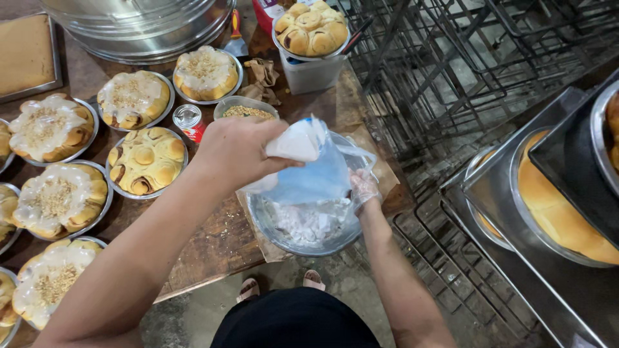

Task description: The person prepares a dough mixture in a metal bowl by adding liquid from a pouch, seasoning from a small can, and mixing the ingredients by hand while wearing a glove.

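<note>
left hand [235, 151] closed around the twisted top of a piping bag [309, 169], which hangs over the metal bowl [280, 233] at the wooden table [213, 248] edge. right hand [364, 188] (thin clear glove) pinches the bag's lower side, just above the bowl's rim. white icing smears the bowl inside. left of the bowl: an un-iced bun pan [147, 161]; beyond it, iced, nut-topped pans [133, 98]. a small red can [189, 121] stands behind the bowl.

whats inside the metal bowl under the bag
White icing smeared over the bottom of the metal bowl. The plastic bag, held by the left hand and right hand, covers its far side.
</note>
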